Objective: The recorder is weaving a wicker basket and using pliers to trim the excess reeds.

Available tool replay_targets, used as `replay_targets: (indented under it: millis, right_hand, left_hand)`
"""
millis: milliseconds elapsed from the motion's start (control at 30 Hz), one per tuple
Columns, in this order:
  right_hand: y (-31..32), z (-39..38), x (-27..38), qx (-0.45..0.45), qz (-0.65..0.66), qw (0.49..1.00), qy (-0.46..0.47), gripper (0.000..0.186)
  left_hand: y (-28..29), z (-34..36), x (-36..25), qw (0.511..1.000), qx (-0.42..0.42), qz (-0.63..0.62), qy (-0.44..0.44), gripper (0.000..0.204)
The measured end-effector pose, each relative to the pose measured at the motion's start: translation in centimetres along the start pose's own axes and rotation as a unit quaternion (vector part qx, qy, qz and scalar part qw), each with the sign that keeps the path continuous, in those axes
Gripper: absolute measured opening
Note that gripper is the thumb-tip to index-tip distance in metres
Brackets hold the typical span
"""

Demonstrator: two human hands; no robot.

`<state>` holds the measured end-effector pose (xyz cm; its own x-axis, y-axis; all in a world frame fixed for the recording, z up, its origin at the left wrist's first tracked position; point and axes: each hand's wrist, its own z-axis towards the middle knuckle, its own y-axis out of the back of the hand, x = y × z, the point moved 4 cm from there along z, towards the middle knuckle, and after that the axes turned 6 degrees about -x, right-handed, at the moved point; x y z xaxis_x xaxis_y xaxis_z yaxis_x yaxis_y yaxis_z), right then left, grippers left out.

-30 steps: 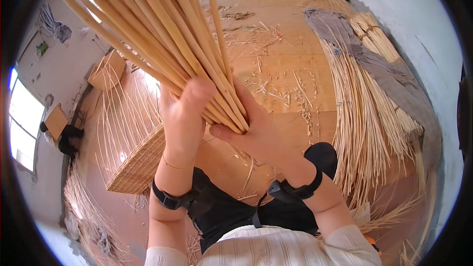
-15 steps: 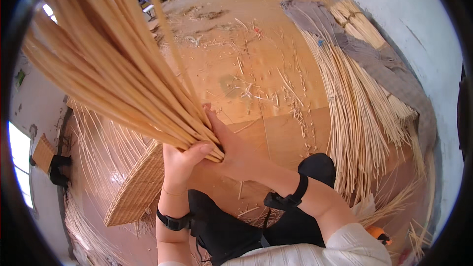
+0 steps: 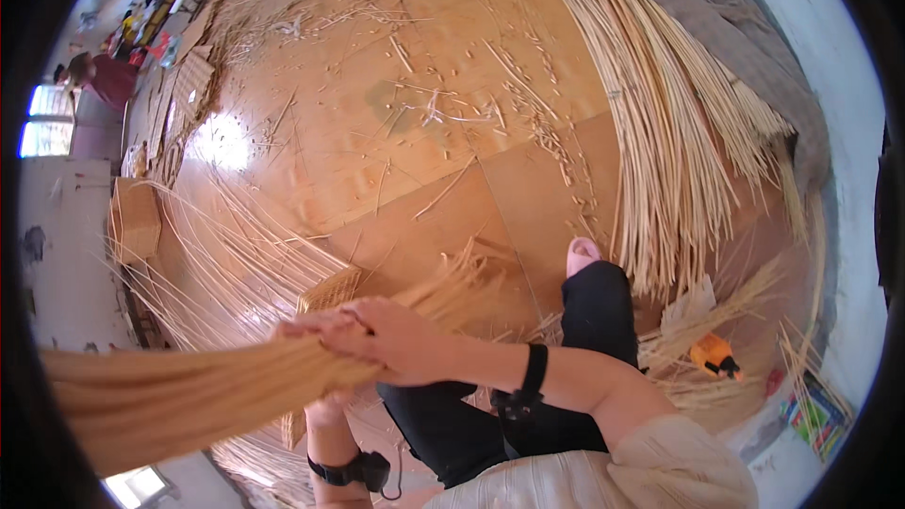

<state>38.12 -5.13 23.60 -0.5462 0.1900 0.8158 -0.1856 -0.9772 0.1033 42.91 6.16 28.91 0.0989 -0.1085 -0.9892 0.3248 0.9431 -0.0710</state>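
A thick bundle of pale straw-coloured cane strands (image 3: 189,405) lies nearly level in my hands, its long part stretching off to the left. Its shorter end, smeared by motion, shows to the right beyond my wrist. My right hand (image 3: 396,344) lies over the top of the bundle with its fingers curled round it. From below, my left hand (image 3: 326,408) grips the same bundle, mostly hidden behind the strands. Just beyond my hands is part of a woven piece (image 3: 327,292), with long loose strands (image 3: 222,264) fanning out to the left.
Spread-out canes (image 3: 660,123) lie along the right wall under a grey cloth (image 3: 745,38). Cane scraps (image 3: 547,132) litter the wooden floor. An orange-and-black object (image 3: 714,356) sits at my right. A woven box (image 3: 135,220) stands left; a person (image 3: 108,75) is far left.
The bundle has swung down from its upright slant to nearly level, pointing left. My right hand has moved over its top. My view has shifted nearer and to the left.
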Motion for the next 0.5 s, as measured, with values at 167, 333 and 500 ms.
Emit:
replay_targets:
  millis: [167,333,500]
  right_hand:
    - [4.5,10.0,9.4,-0.047,0.002,0.998,-0.05,0.075]
    - [7.3,18.8,21.6,-0.213,0.104,0.97,-0.052,0.081]
    - [3.1,19.6,30.8,-0.123,0.226,0.939,-0.228,0.084]
  left_hand:
    - [-0.5,6.1,-11.1,0.987,-0.046,-0.03,0.149,0.087]
    - [-6.8,11.0,-28.5,0.98,0.091,0.172,0.039,0.088]
    - [-8.2,9.4,-38.1,0.962,0.091,0.156,0.203,0.045]
